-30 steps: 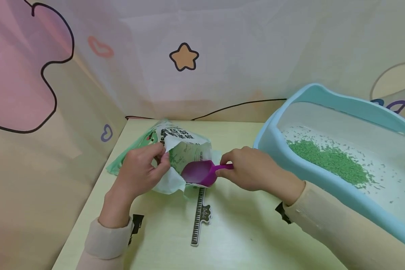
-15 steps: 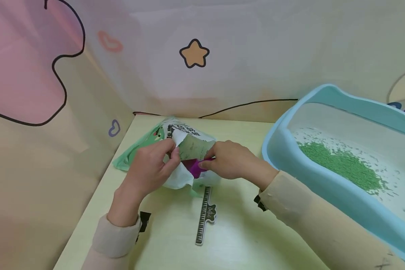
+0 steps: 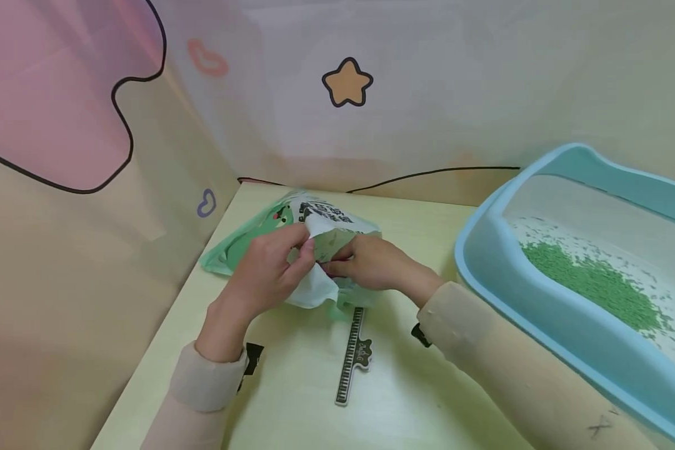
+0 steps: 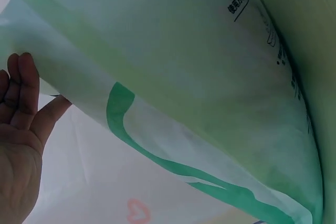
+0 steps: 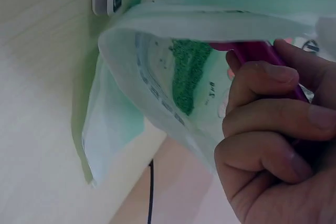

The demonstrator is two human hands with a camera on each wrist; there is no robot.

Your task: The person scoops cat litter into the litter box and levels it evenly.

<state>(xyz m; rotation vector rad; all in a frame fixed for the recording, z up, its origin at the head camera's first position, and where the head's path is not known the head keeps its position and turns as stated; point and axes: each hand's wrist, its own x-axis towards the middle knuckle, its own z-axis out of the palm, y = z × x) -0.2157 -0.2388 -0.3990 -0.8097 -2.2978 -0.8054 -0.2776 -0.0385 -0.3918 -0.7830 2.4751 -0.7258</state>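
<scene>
A green and white plastic bag [image 3: 337, 215] lies on the table with its mouth toward me. Its upper left edge is pinched between the thumb and fingers of my left hand [image 3: 272, 262]. My right hand [image 3: 374, 262] is at the bag's opening, its fingers curled round the handle of a purple scoop [image 5: 260, 53]. The scoop's bowl is inside the bag, mostly hidden behind the bag's edge. Green pellets [image 5: 189, 74] show within the bag in the right wrist view. The left wrist view has the bag's side [image 4: 173, 77] beside the left hand's fingers.
A light blue litter box [image 3: 486, 250] stands at the right, with green pellets [image 3: 590, 284] heaped on its white floor. A long bag clip [image 3: 350, 359] with a piano-key pattern lies on the table [image 3: 292, 400] before the bag. Printed cloth walls [image 3: 427, 94] rise behind and to the left.
My right hand has moved left and pushed the scoop deeper into the bag, so its bowl has gone out of the head view. The left hand keeps its pinch. The head view has shifted.
</scene>
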